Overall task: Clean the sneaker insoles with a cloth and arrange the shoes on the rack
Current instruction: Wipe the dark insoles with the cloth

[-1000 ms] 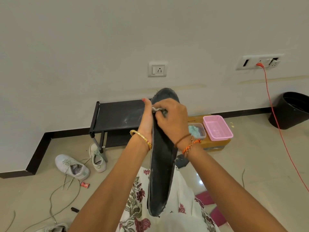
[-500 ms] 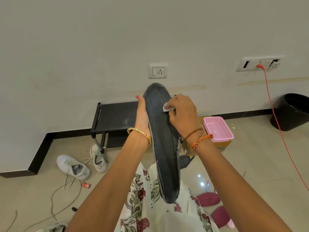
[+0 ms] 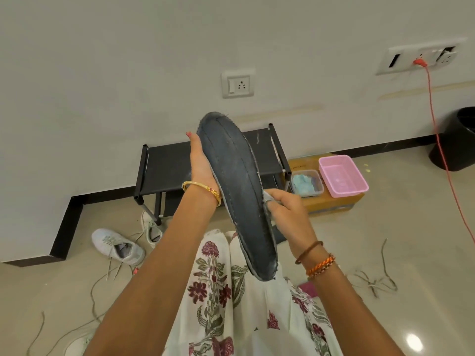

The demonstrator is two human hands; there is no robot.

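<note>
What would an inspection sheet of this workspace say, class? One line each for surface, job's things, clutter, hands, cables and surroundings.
Surface: glossy beige floor.
Job's things: dark insole held up tilted; white cloth pinched at its right edge; black shoe rack with bare top shelf; two white sneakers on the floor by the rack.
Clutter: loose laces; pink tray and clear tub on a cardboard box.
Hands: left hand supports the insole from behind; right hand grips the cloth.
Cables: orange cord plugged into the wall socket.
Surroundings: white wall; black bin.
</note>
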